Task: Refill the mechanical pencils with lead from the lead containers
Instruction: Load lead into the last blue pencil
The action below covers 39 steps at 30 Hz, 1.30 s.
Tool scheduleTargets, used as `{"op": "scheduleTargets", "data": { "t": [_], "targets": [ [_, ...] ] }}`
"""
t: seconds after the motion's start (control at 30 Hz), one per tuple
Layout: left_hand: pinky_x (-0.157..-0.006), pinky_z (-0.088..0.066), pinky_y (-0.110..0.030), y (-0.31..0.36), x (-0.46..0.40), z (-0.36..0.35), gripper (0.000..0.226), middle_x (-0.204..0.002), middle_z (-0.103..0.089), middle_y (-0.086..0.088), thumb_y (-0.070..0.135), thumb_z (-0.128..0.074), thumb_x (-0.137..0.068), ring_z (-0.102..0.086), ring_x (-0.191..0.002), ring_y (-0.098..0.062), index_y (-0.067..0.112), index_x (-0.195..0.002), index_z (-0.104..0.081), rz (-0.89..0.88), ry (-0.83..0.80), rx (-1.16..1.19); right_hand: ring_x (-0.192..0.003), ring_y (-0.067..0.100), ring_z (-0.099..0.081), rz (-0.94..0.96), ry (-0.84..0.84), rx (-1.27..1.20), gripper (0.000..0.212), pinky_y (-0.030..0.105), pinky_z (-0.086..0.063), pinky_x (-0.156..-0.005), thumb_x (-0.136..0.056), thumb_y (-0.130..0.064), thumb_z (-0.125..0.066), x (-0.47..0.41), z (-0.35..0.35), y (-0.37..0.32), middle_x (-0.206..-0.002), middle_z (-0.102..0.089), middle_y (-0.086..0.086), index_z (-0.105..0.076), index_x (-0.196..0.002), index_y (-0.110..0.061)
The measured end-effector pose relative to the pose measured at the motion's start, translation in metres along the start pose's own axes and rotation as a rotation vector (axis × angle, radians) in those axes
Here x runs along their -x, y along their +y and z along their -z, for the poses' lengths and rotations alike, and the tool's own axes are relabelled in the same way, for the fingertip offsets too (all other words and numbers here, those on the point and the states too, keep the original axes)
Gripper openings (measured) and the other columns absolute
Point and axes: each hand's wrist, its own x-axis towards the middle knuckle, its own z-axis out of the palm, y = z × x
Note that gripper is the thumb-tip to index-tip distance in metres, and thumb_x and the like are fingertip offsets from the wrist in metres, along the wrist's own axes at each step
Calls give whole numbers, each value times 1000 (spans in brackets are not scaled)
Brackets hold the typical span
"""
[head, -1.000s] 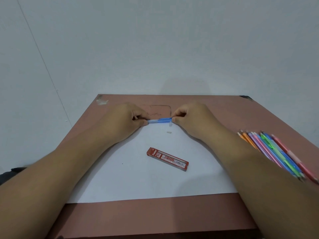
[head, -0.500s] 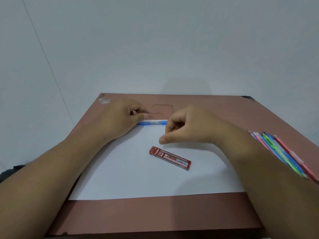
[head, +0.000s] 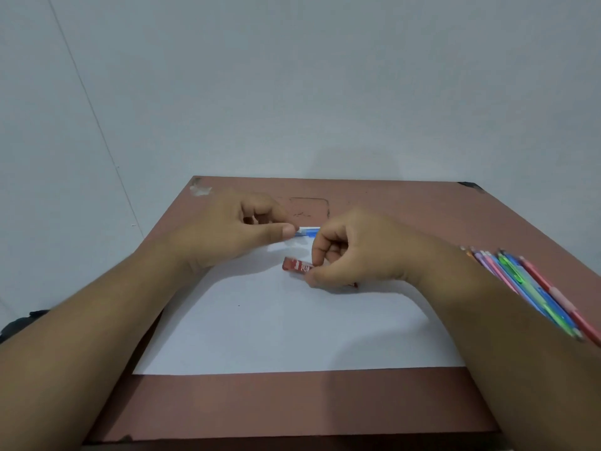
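Left of centre, our left hand (head: 227, 236) keeps its grip closed on the blue pencil (head: 308, 232), pinched between thumb and fingers, the short visible length pointing right just above the white paper (head: 292, 327). Just right of it, our right hand (head: 351, 252) curls down over the red lead case (head: 296, 265), thumb and fingertips closing on its right part; the case lies on the paper at mid-frame. At the right edge, a row of coloured pencils (head: 533, 291) lies on the brown tabletop (head: 286, 405), partly behind our forearm.
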Motion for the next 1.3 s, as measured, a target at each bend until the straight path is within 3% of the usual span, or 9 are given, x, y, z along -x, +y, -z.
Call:
{"op": "scheduleTargets", "data": {
  "t": [0.07, 0.2, 0.37, 0.47, 0.67, 0.87, 0.97, 1.17, 1.3],
  "targets": [
    [-70, -42, -34, 0, 1, 1, 36, -95, -73, -9, 55, -79, -70, -55, -77, -35, 31, -96, -80, -1, -64, 50, -53, 3, -49, 5, 120, -93, 20, 24, -41, -58, -73, -38, -85, -2, 1, 5, -58, -58, -13, -73, -77, -22],
    [-70, -41, -34, 3, 1, -2, 29, -98, -72, -13, 41, -87, -69, -51, -74, -23, 30, -95, -81, -15, -7, 138, -50, 7, -55, 52, 257, -221, 18, 24, -44, -54, -74, -30, -86, -3, 3, 8, -60, -63, -7, -72, -77, -20],
    [-73, -48, -57, 5, 0, -5, 35, -93, -74, -17, 43, -85, -70, -58, -84, -50, 25, -100, -79, -33, 72, 200, -49, 7, -61, 106, 351, -206, 16, 17, -43, -51, -75, -27, -86, -4, 1, 6, -61, -67, -9, -72, -75, -20],
    [-84, -49, -65, 10, 0, -5, 41, -92, -76, -11, 40, -87, -67, -61, -89, -50, 21, -103, -78, -19, 92, 225, -52, 4, -61, 107, 391, -194, 16, 18, -45, -53, -75, -29, -86, -5, -1, 7, -61, -67, -13, -72, -74, -21],
    [-85, -55, -55, 17, -2, -10, 31, -90, -77, -9, 19, -83, -67, -69, -82, -25, 10, -95, -74, 8, 172, 296, -54, 3, -61, 94, 442, -208, 14, 18, -48, -55, -74, -27, -86, -8, -2, 7, -61, -68, -15, -73, -76, -22],
    [-63, -53, -29, 19, -6, -13, 26, -77, -76, 0, 14, -79, -65, -71, -69, -13, 7, -86, -66, -10, 233, 385, -52, 1, -60, 137, 485, -264, 13, 13, -44, -54, -77, -23, -84, -7, -4, 7, -64, -68, -13, -71, -78, -22],
    [-59, -54, -26, 19, -7, -13, 24, -77, -76, -4, 16, -79, -66, -69, -67, -15, 8, -83, -64, 8, 288, 426, -60, 2, -62, 157, 483, -237, 11, 14, -45, -58, -81, -24, -82, -9, -5, 10, -72, -69, -15, -73, -87, -27],
    [-54, -55, -27, 22, -10, -17, 14, -69, -73, -6, 13, -77, -81, -69, -61, -20, 10, -83, -64, 109, 370, 430, -78, 11, -65, 139, 484, -176, 34, 28, -57, -71, -92, -19, -70, -12, -5, 11, -84, -66, -10, -63, -113, -46],
    [-64, -57, -27, 23, -9, -16, 18, -89, -77, -8, 24, -65, -95, -67, -66, -18, 8, -103, -70, 170, 342, 510, -73, 25, -67, 74, 500, -446, 38, 45, -62, -74, -98, -7, -60, -18, -6, 10, -76, -68, -3, -67, -109, -42]
  ]
}}
